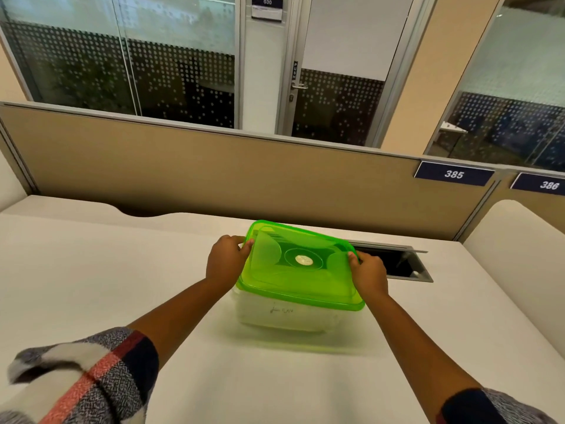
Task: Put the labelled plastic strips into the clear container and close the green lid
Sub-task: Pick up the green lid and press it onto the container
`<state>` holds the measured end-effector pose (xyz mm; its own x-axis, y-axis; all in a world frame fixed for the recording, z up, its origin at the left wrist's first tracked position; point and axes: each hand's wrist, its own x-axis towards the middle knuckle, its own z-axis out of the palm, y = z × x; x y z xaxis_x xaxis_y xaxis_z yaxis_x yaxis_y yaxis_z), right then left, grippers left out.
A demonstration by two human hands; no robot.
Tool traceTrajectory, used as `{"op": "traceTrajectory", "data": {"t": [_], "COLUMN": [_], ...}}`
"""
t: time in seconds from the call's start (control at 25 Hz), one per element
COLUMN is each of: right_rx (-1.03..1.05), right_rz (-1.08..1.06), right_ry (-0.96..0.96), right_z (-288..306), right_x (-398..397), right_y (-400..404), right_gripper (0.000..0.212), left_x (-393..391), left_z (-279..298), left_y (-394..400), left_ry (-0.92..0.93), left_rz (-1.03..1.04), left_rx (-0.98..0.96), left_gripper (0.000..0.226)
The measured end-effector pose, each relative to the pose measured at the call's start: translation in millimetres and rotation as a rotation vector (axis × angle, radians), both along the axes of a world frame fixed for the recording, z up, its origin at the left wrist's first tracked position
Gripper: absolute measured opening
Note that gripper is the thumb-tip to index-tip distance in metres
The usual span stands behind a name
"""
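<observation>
A translucent green lid (298, 280) lies over the clear container (287, 316), which stands on the white desk (122, 286). The lid's far edge sits higher than its near edge, so it looks tilted. My left hand (224, 261) grips the lid's left edge. On the right edge, my right hand (368, 273) holds it with the thumb on top. Handwritten marks show on the container's front wall. The strips are not clearly visible through the cloudy plastic.
A dark open cable hatch (397, 264) is set in the desk just right of the container. A tan partition (214, 172) runs along the desk's far edge, with number plates 385 (454, 174) and 386 (548, 185). A white divider (516, 249) stands at right.
</observation>
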<state>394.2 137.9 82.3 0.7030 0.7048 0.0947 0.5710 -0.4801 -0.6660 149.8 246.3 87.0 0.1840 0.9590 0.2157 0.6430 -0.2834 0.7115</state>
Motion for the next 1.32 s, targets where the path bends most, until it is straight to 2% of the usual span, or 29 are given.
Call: {"op": "traceTrajectory", "data": {"t": [0.4, 0.52, 0.64, 0.88, 1.0, 1.32], "right_rx": [-0.23, -0.241, -0.257, -0.225, -0.196, -0.184], "right_rz": [-0.01, -0.035, -0.043, -0.059, -0.074, -0.13], "right_ry": [-0.039, -0.092, -0.119, -0.134, -0.122, -0.2], "right_z": [-1, -1, -1, -6, -9, -16], "right_x": [-6, -11, -12, -15, -14, -17], "right_y": [24, 25, 26, 23, 20, 19], "right_gripper": [0.042, 0.042, 0.043, 0.041, 0.041, 0.049], "left_x": [-7, -11, -10, 0, 7, 7], "left_z": [-9, -12, -12, -17, -19, -21], "left_y": [25, 23, 21, 17, 11, 9], "left_ry": [0.053, 0.118, 0.145, 0.223, 0.316, 0.353], "left_rz": [-0.001, 0.017, 0.02, 0.058, 0.096, 0.105], "left_rx": [-0.119, -0.189, -0.18, -0.165, -0.149, -0.104], "left_gripper": [0.037, 0.049, 0.057, 0.045, 0.045, 0.044]}}
